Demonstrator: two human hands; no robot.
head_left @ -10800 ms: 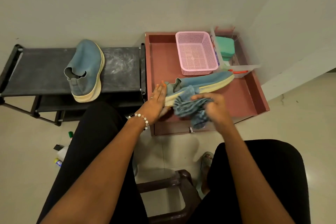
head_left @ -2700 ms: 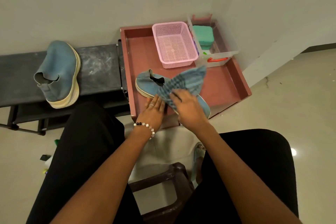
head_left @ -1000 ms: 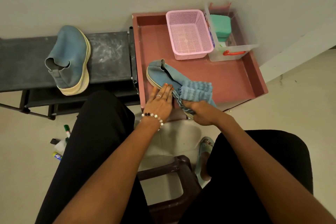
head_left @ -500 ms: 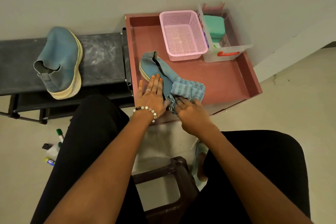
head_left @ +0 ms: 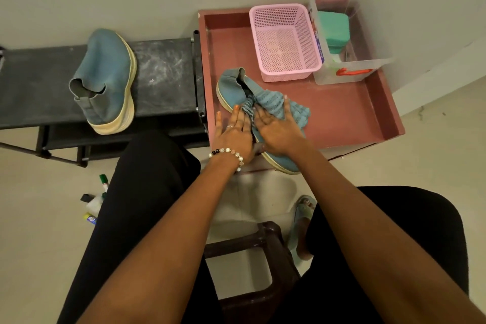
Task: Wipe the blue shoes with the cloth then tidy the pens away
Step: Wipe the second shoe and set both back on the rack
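A blue shoe (head_left: 231, 89) lies on its sole across the front left of the red tray (head_left: 342, 113), heel toward the wall. My left hand (head_left: 234, 134) rests flat on the shoe's near side with straight fingers. My right hand (head_left: 276, 126) presses a blue ribbed cloth (head_left: 278, 105) flat onto the shoe's top, fingers spread. The second blue shoe (head_left: 107, 79) lies on the black shoe rack (head_left: 165, 71) to the left. Several pens (head_left: 96, 200) lie on the floor at the lower left, partly hidden by my leg.
A pink mesh basket (head_left: 285, 42) and a clear plastic box (head_left: 342, 42) with a green item inside stand at the back of the tray. A dark stool (head_left: 252, 252) is between my knees. A sandalled foot (head_left: 302, 218) rests on the tiled floor.
My right hand has slid the cloth up the shoe toward the heel and now lies flat on it. My left hand stays on the shoe's side.
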